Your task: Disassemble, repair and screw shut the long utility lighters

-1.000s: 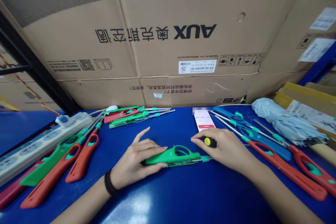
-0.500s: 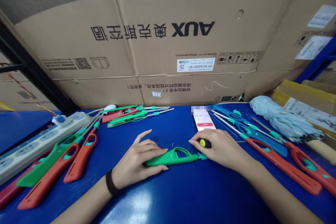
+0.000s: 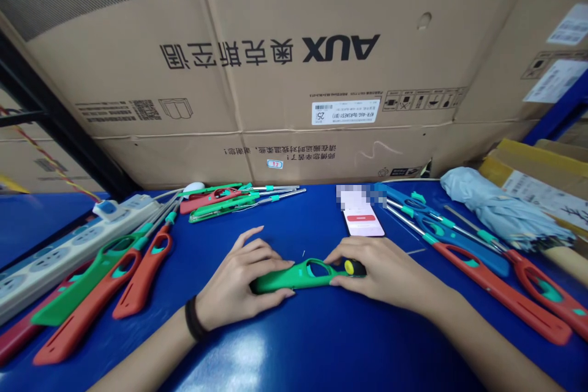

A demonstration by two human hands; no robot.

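Gripping green lighter (image 3: 291,277), left hand (image 3: 239,278), right hand (image 3: 386,272) — screwdriver (image 3: 354,267)

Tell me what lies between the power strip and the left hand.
The head view shows a green lighter and two red lighters on the blue table.

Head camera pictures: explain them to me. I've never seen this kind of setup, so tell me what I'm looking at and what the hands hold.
These pictures come from one camera worn on a person's head, looking forward and down, so the two arms reach in from the bottom. No machine is involved. The left hand grips a green lighter, a long utility type. The right hand holds what looks like a screwdriver, with a yellow cap, at the lighter's front end. On the blue table lie more lighters, a phone, a power strip and a folded umbrella. A large AUX carton stands behind.
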